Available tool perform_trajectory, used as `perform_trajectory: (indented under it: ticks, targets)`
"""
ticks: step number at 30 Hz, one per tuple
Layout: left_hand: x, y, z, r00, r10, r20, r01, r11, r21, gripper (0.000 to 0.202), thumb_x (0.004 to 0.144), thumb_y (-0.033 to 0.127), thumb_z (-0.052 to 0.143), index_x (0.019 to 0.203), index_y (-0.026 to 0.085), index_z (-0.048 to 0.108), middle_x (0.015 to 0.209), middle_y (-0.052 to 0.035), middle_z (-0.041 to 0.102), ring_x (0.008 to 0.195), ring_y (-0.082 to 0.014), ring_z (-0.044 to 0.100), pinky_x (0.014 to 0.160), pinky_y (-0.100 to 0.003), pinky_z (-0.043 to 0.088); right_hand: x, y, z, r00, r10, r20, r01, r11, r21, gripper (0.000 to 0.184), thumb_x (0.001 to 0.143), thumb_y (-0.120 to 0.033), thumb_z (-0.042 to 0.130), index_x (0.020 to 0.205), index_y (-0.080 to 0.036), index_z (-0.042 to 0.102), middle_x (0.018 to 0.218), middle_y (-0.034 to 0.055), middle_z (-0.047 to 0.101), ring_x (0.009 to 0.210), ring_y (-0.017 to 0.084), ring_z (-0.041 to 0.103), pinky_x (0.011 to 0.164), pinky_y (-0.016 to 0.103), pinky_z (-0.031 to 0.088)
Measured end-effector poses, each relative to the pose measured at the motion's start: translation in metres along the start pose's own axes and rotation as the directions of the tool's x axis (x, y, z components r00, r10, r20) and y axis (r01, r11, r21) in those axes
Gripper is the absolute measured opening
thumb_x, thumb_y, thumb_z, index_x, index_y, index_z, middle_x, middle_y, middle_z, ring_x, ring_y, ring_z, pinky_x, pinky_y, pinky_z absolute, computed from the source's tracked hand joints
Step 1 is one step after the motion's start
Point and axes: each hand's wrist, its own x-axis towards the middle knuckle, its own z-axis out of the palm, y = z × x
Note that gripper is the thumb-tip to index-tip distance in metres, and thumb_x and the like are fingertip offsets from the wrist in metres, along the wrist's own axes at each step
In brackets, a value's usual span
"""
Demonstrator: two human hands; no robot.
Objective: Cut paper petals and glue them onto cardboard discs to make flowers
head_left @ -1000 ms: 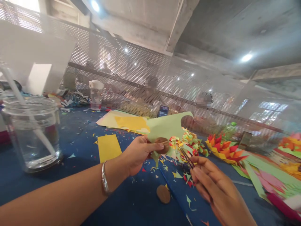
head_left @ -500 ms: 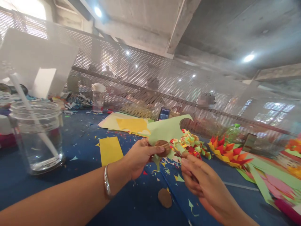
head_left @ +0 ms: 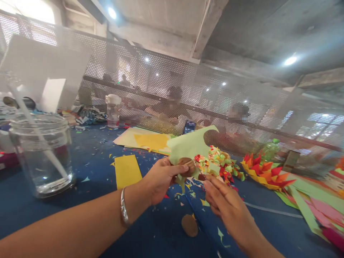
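My left hand [head_left: 163,175], with a silver bangle at the wrist, pinches a light green sheet of paper [head_left: 185,143] and a round brown disc [head_left: 186,167] lying against it. The sheet's right edge is cut in a deep curve. At the lower right of the paper, the fingers of my right hand [head_left: 223,200] are closed around what looks like a small pair of scissors [head_left: 202,176], mostly hidden by the hand. Another brown disc [head_left: 189,225] lies on the blue table below, among paper scraps.
A glass jar of water [head_left: 40,157] with a white stick stands at left. A yellow paper [head_left: 128,171] lies nearby. Beyond are stacked sheets [head_left: 129,138], a heap of cut pieces [head_left: 223,161], an orange-red paper flower [head_left: 264,170] and a perforated screen [head_left: 139,86] with people behind.
The green paper has tilted a little and moved slightly up in my left hand. My right hand has shifted slightly left and down at the paper's edge. The view has turned slightly.
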Motion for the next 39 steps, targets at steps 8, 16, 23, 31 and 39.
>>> perform_trajectory:
  ticks: [8, 16, 23, 31, 39]
  targets:
    - [-0.001, -0.003, 0.002, 0.997, -0.068, -0.038, 0.067, 0.997, -0.033, 0.022, 0.065, 0.019, 0.079, 0.086, 0.014, 0.074, 0.086, -0.0070, 0.074, 0.075, -0.0150, 0.063, 0.062, -0.024, 0.040, -0.006, -0.003, 0.000, 1.000, 0.018, -0.010, -0.017, 0.999, 0.046, 0.036, 0.087, -0.055, 0.059, 0.086, -0.019, 0.054, 0.060, -0.0087, 0.022, 0.051, 0.008, 0.015, 0.044, 0.024, 0.011]
    - [-0.002, -0.002, 0.006, 0.998, -0.056, -0.022, 0.054, 0.995, -0.086, 0.018, 0.064, 0.017, 0.080, 0.081, 0.015, 0.073, 0.078, -0.0040, 0.072, 0.071, -0.0130, 0.061, 0.064, -0.023, 0.041, -0.009, 0.000, 0.000, 1.000, 0.030, -0.007, -0.029, 0.989, 0.145, 0.038, 0.084, -0.056, 0.063, 0.086, -0.019, 0.057, 0.061, -0.0086, 0.021, 0.052, 0.008, 0.014, 0.044, 0.024, 0.011]
    - [-0.003, -0.005, 0.005, 0.998, -0.038, 0.040, 0.040, 0.998, -0.045, 0.022, 0.065, 0.023, 0.080, 0.084, 0.015, 0.074, 0.080, -0.0044, 0.070, 0.072, -0.0134, 0.060, 0.065, -0.024, 0.041, -0.009, -0.001, 0.000, 0.999, 0.054, -0.003, -0.053, 0.982, 0.180, 0.038, 0.081, -0.057, 0.066, 0.081, -0.020, 0.056, 0.060, -0.0087, 0.022, 0.051, 0.008, 0.014, 0.044, 0.023, 0.010]
    - [-0.007, -0.001, 0.008, 0.994, -0.092, 0.050, 0.093, 0.996, -0.009, 0.026, 0.065, 0.024, 0.080, 0.088, 0.013, 0.072, 0.082, -0.0059, 0.071, 0.072, -0.0140, 0.061, 0.063, -0.024, 0.040, -0.009, -0.002, 0.000, 0.999, 0.032, -0.013, -0.030, 0.989, 0.142, 0.037, 0.084, -0.055, 0.064, 0.081, -0.020, 0.054, 0.059, -0.0095, 0.019, 0.052, 0.008, 0.013, 0.044, 0.022, 0.010]
    - [-0.004, -0.003, 0.005, 0.996, -0.046, 0.079, 0.049, 0.998, -0.031, 0.023, 0.067, 0.023, 0.079, 0.087, 0.013, 0.074, 0.083, -0.0063, 0.071, 0.071, -0.0135, 0.059, 0.061, -0.024, 0.038, -0.012, -0.005, -0.005, 1.000, 0.020, -0.009, -0.019, 0.991, 0.134, 0.037, 0.087, -0.055, 0.059, 0.082, -0.019, 0.054, 0.060, -0.0091, 0.020, 0.052, 0.009, 0.011, 0.044, 0.022, 0.010]
